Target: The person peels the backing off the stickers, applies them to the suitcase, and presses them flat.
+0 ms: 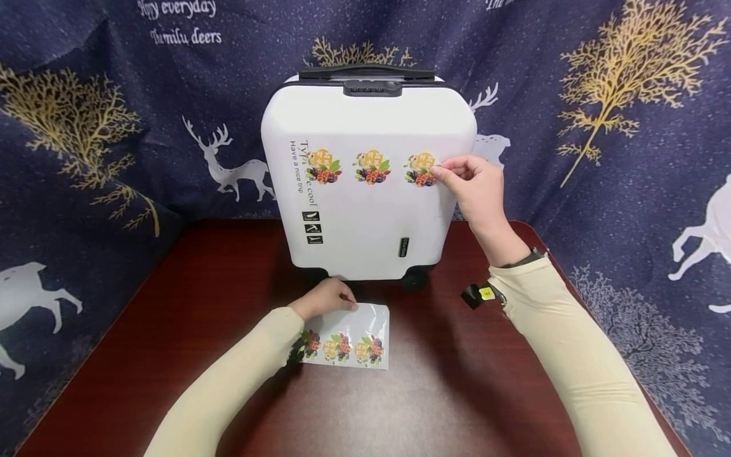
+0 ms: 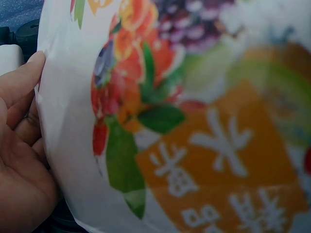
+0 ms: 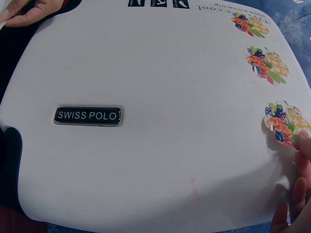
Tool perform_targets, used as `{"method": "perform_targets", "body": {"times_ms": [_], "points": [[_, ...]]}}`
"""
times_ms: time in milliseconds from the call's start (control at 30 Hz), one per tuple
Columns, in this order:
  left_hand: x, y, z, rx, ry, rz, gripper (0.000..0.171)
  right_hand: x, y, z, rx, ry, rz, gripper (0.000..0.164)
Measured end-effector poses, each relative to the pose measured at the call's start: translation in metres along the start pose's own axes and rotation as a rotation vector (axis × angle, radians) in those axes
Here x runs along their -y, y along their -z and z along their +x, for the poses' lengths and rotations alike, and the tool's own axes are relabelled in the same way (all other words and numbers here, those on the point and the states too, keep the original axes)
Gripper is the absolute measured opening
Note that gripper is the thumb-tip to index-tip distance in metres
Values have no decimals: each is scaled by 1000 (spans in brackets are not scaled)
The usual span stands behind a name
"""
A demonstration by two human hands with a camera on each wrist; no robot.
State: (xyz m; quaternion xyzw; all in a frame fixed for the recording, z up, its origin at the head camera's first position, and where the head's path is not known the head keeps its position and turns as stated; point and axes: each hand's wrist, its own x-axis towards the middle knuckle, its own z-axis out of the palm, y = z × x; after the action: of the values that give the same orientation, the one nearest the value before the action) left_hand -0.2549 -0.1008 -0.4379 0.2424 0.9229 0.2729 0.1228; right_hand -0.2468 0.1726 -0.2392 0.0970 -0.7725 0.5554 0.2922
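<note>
A white suitcase (image 1: 365,222) stands upright on the table. Across its front run two fruit stickers, one at the left (image 1: 323,167) and one in the middle (image 1: 372,167). My right hand (image 1: 478,190) pinches the right edge of a third fruit sticker (image 1: 421,170), level with those two. In the right wrist view this sticker (image 3: 284,124) casts a shadow on the case; how much of it touches the surface I cannot tell. Below the suitcase, my left hand (image 1: 328,297) pinches the upper edge of a sticker sheet (image 1: 371,317), whose lower part bears fruit stickers.
The dark red table (image 1: 228,266) extends on both sides of the suitcase. Behind hangs a navy cloth (image 1: 365,25) with deer and tree prints. A black handle (image 1: 365,72) tops the case, and a SWISS POLO badge (image 3: 88,116) sits low on its front.
</note>
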Motion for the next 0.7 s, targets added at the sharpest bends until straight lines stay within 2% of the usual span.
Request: {"method": "perform_targets", "body": {"times_ms": [700], "points": [[-2, 2, 1, 0, 13, -22, 13, -3, -3, 0, -40, 43, -25, 26]]}}
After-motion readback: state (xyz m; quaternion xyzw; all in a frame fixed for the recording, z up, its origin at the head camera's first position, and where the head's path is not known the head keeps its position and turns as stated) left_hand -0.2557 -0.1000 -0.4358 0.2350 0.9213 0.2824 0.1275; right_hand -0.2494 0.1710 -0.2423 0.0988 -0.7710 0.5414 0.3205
